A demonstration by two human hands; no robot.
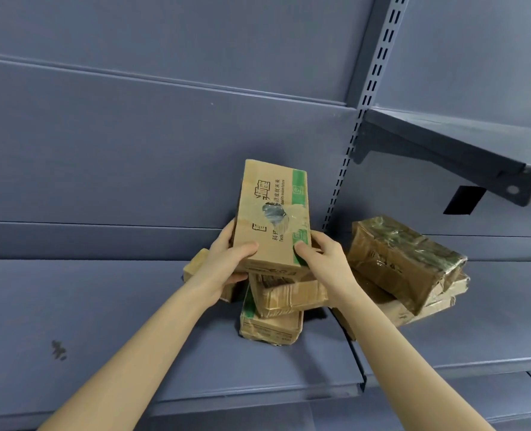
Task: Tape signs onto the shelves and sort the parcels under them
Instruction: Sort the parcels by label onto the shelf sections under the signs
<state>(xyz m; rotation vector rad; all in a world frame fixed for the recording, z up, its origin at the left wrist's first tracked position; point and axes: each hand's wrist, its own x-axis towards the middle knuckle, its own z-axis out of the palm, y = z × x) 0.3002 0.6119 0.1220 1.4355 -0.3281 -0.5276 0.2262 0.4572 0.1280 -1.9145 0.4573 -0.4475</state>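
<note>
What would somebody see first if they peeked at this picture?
First, the box with a green stripe, held up in the middle by the left hand and the right hand. Right under it, a messy pile of parcels lies on the grey shelf. To the right, a shiny taped parcel sits tilted on top of more parcels.

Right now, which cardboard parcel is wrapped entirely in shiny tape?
The brown cardboard parcel topmost on the right; the held green-edged parcel and others show mostly bare cardboard.
</note>
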